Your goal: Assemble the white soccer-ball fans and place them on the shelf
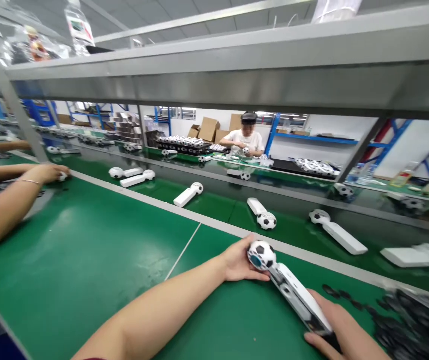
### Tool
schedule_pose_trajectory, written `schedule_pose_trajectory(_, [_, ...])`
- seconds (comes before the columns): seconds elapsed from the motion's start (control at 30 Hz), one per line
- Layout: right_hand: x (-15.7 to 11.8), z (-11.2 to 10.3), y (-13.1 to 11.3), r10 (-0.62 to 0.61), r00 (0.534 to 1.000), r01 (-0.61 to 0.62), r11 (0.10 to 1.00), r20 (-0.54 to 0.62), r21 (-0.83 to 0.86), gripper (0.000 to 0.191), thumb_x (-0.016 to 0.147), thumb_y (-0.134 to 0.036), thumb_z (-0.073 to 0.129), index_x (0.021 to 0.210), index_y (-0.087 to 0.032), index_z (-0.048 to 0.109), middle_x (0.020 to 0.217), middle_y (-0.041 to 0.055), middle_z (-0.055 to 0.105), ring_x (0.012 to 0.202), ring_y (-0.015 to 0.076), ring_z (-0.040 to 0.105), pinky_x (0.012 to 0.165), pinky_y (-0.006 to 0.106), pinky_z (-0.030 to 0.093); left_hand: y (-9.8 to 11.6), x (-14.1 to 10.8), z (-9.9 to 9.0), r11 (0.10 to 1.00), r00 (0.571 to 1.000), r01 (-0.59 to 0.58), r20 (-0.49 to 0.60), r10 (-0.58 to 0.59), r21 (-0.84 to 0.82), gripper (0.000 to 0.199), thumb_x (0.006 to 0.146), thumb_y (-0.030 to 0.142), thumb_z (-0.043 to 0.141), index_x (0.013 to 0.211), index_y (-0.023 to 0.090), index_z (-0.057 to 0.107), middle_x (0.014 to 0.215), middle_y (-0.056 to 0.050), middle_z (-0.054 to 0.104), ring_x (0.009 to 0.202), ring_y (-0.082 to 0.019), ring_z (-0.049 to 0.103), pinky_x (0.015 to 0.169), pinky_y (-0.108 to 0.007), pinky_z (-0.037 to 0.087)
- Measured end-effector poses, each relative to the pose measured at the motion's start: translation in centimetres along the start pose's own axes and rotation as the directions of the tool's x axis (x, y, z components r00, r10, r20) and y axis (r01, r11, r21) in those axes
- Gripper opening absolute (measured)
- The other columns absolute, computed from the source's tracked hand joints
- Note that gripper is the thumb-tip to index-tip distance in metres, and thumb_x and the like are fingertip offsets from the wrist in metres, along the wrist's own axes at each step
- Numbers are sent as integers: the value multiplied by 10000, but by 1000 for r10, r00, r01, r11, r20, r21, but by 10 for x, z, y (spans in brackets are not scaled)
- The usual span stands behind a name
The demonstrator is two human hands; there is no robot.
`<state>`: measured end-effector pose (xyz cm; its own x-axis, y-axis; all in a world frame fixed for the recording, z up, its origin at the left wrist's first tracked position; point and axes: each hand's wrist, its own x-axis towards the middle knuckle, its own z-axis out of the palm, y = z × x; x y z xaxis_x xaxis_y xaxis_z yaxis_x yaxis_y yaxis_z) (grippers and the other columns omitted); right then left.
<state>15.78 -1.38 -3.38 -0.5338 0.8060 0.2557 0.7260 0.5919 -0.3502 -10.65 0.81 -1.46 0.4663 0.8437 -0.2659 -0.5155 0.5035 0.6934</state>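
Head view: cupping the ball end (262, 255) of a white device (293, 289) with the left hand (239, 261), gripping its handle's far end with the right hand (349, 327), probably to steady it with the dark, open-looking side turned toward the camera. Held slantwise between both hands, over the green table (87, 280), near loose black pieces (398, 320).

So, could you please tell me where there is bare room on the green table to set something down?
The widest free patch of the green table lies between the neighbour's braceleted arm and your left forearm. A smaller one lies between that forearm and your right hand, below the held device. Right of that hand, heaped black pieces crowd the surface.
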Motion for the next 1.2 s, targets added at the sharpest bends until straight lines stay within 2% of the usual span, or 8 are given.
schedule_pose_trajectory(0.23, [15, -21, -38, 208, 955, -275, 890, 214, 364, 467, 789, -421, 492, 1205, -217, 434, 1126, 76, 569, 1002, 227, 549, 821, 321, 463, -7, -7, 6, 970, 974, -224, -45, 220, -99, 446, 797, 487, 487, 1014, 100, 534, 960, -110, 578, 824, -185, 599, 893, -361, 431])
schedule_pose_trajectory(0.37, [41, -24, -49, 253, 848, -530, 440, 466, 725, 306, 795, -388, 538, 1005, -166, 533, 681, -4, 556, 573, 96, 549, 491, 180, 457, -11, -3, 9, 929, 932, -355, -118, 342, -109, 384, 814, 453, 481, 1063, 161, 489, 1075, -99, 528, 828, -158, 593, 888, -344, 449])
schedule_pose_trajectory(0.43, [60, -20, -51, 268, 813, -571, 184, 518, 800, 236, 790, -329, 574, 922, -135, 551, 643, -12, 537, 542, 60, 537, 512, 141, 466, -12, -1, 10, 920, 919, -377, -169, 356, -110, 421, 803, 473, 489, 1110, 189, 442, 1219, -104, 438, 833, -161, 589, 858, -364, 469])
schedule_pose_trajectory(0.5, [87, -11, -53, 294, 814, -548, 101, 501, 831, 169, 810, -262, 560, 895, -116, 551, 673, 8, 562, 578, 53, 564, 601, 135, 496, -13, 0, 10, 924, 920, -365, -195, 341, -109, 449, 797, 488, 491, 1136, 203, 413, 1314, -107, 344, 928, -189, 562, 825, -373, 483])
schedule_pose_trajectory(0.67, [172, 18, -65, 368, 840, -503, 256, 398, 826, 188, 898, -254, 406, 890, -108, 523, 762, 50, 594, 669, 68, 608, 676, 161, 518, -13, 3, 6, 922, 922, -376, -134, 363, -93, 422, 810, 469, 485, 1132, 204, 423, 1320, -110, 344, 1096, -233, 462, 787, -345, 483])
schedule_pose_trajectory(0.9, [237, 36, -66, 508, 833, -547, 693, 221, 470, 306, 873, -370, 444, 1048, -132, 522, 970, 55, 588, 811, 149, 589, 714, 349, 496, -14, 8, 3, 941, 932, -337, -158, 327, -42, 429, 791, 433, 531, 1114, 178, 410, 1280, -148, 369, 935, -212, 555, 712, -325, 486])
schedule_pose_trajectory(1.03, [217, 10, -65, 481, 863, -504, 844, 158, 185, 289, 850, -342, 468, 948, -96, 583, 1033, 171, 583, 1001, 260, 535, 859, 429, 390, -20, 10, 7, 905, 911, -363, -122, 395, 220, 405, 833, 461, 427, 1111, 171, 380, 1249, -165, 400, 892, -172, 585, 702, -305, 492])
schedule_pose_trajectory(1.2, [110, -15, -52, 154, 960, -182, 978, 232, 103, 391, 818, -476, 406, 1049, -204, 566, 885, 93, 645, 826, 228, 605, 735, 337, 466, 2, 6, -13, 729, 847, -346, -138, 514, 590, 414, 724, 463, 562, 973, 133, 549, 873, -106, 612, 697, -187, 616, 577, -310, 501])
